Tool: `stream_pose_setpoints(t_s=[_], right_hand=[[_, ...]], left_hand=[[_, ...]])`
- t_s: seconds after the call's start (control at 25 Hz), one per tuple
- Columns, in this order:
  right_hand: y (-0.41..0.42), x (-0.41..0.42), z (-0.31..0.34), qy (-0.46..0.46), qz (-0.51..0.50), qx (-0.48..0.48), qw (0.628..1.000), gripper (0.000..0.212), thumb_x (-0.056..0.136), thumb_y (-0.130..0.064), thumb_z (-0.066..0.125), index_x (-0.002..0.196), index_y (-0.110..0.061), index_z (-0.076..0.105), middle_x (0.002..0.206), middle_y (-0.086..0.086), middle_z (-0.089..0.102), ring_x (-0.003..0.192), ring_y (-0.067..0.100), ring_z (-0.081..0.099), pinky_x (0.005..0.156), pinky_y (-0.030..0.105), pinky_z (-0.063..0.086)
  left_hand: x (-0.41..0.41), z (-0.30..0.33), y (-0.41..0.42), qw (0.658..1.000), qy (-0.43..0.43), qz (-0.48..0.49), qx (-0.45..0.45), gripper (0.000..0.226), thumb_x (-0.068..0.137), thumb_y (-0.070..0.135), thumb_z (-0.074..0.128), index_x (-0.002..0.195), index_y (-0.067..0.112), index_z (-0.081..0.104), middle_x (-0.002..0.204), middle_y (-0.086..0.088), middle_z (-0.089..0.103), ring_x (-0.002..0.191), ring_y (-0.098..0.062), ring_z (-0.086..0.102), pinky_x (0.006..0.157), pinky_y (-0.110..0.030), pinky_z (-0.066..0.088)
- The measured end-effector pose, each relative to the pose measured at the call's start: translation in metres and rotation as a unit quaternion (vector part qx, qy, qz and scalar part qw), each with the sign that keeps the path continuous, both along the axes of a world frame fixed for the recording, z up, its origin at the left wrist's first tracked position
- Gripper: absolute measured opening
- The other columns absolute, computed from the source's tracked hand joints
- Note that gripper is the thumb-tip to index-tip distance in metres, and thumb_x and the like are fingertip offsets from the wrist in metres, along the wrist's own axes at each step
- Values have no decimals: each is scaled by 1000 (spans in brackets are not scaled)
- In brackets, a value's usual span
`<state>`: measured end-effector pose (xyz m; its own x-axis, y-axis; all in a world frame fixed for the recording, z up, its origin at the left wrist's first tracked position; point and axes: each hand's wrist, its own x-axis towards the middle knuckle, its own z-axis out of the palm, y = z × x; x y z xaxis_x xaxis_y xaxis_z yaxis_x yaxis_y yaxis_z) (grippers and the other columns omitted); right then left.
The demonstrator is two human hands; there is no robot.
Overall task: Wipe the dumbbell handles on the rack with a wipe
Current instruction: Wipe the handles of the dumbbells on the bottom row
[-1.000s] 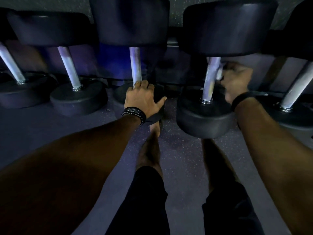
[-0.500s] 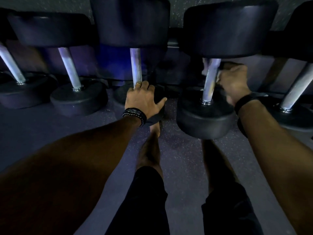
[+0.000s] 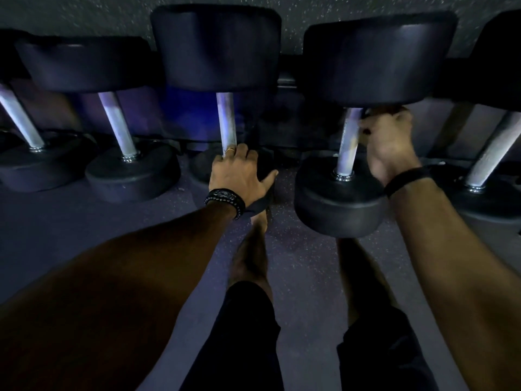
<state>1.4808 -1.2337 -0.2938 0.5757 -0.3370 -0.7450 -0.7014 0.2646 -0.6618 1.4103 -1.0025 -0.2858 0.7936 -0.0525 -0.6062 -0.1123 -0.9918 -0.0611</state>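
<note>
A dark rack (image 3: 284, 80) carries a row of black dumbbells (image 3: 349, 165) side by side, above speckled floor (image 3: 304, 266)

No legible text, label, brand, number or sign found on any visible surface.
</note>
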Motion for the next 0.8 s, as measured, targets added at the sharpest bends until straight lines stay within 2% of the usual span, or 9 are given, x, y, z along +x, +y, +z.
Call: stream_pose_setpoints(t_s=[0.2,0.28,0.36,0.4,0.48,0.56,0.68,0.76,0.8], right_hand=[[-3,-16,6,-29,33,35,998,32,67,17,51,72,-15,54,65,-12,57,64,5,52,65,20,41],[-9,0,-3,-2,76,76,994,25,61,6,61,86,3,64,86,0,71,74,9,63,69,22,48],[-9,9,-4,27,90,98,991,58,51,-5,67,105,16,62,108,18,70,84,12,67,71,20,51],[-4,7,-2,18,52,88,995,56,51,-2,67,104,16,61,105,18,69,82,12,66,70,20,51],[12,-4,5,-28,-35,54,998,30,57,13,64,83,2,53,85,6,62,75,10,60,71,20,51],[23,-13,9,-64,-39,24,997,40,63,22,66,76,-10,44,78,-4,56,76,8,57,77,18,50],[2,10,-13,14,73,94,993,14,70,1,79,74,-10,72,82,-4,71,79,8,67,90,27,52],[-13,24,-23,68,247,129,958,9,75,-12,77,68,-18,76,71,-12,71,66,-2,62,80,20,50],[-14,27,-28,70,289,135,945,2,76,-17,74,75,-15,75,73,-11,70,65,-2,58,73,14,47]], left_hand=[[0,-1,1,1000,-4,-5,-4,67,89,68,47,110,7,64,115,-11,60,112,-32,56,83,-44,48],[-1,-3,2,1000,-17,-9,-11,66,88,67,49,107,6,65,112,-11,61,109,-33,57,81,-45,48],[-3,-5,2,1000,-24,-12,-12,66,88,67,49,105,6,65,110,-11,61,107,-33,58,80,-45,49],[-3,-5,3,1000,-24,-12,-10,66,88,68,48,105,6,65,111,-12,61,108,-33,58,80,-45,50],[-3,-6,4,1000,-24,-13,-4,67,89,68,48,106,6,65,112,-12,61,109,-33,58,81,-45,50],[-4,-8,4,999,-32,-16,-12,65,88,68,50,103,6,66,110,-12,62,107,-33,59,79,-45,51],[-6,-11,5,998,-61,-20,-25,62,85,66,56,95,5,67,102,-12,62,100,-34,61,75,-44,51],[-8,-12,6,997,-75,-18,-30,60,84,65,58,91,5,68,98,-12,63,97,-34,61,73,-44,51],[-8,-13,7,996,-79,-17,-31,60,84,64,59,89,5,67,97,-12,63,96,-34,62,72,-44,52]])
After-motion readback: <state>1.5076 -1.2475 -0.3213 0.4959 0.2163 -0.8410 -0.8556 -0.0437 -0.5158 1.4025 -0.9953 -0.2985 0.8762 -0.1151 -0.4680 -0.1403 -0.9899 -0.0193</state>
